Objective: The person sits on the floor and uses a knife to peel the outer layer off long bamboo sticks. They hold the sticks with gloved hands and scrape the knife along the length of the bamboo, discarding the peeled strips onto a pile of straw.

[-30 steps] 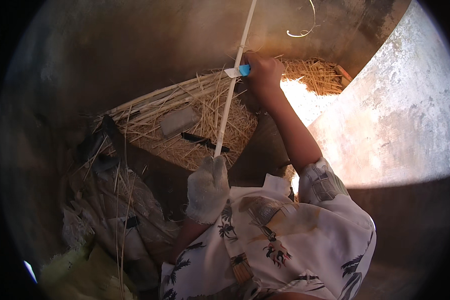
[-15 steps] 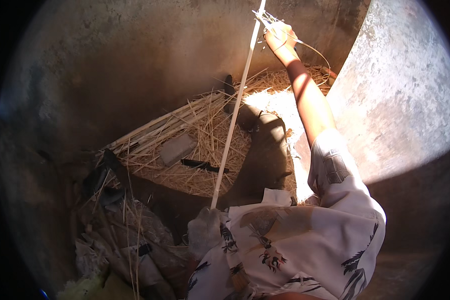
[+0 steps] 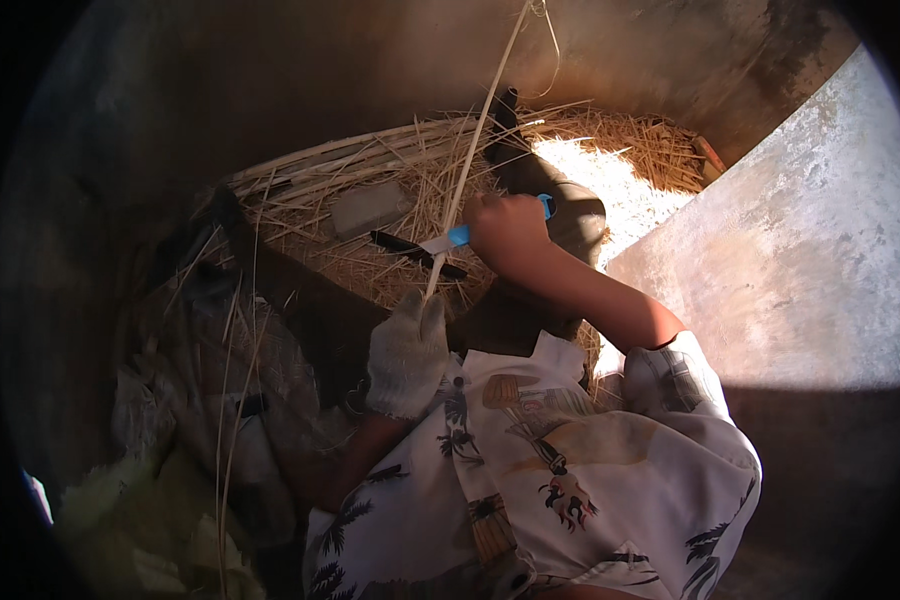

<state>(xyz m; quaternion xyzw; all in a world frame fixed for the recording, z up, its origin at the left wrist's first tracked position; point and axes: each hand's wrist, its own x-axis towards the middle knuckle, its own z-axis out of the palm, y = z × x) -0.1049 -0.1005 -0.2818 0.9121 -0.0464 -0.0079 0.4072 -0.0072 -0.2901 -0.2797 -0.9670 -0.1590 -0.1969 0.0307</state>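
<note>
Moved toward 6 o'clock, my right hand (image 3: 508,228) grips a blue-handled flat-bladed knife (image 3: 458,235) whose slip could cut my white-gloved left hand (image 3: 407,355), pinching a slender pale strip (image 3: 481,133).

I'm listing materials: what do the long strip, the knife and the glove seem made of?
Long strip: likely bamboo or wood, given its pale yellowish, matte surface. Knife: bright blue handle, probably plastic; flat pale blade, likely metal. Glove: seemingly knitted fabric, matte and fuzzy.

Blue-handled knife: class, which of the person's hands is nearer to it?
Right: the bare right hand grips the knife. The gloved left hand is below it in view, holding the pale strip.
</note>
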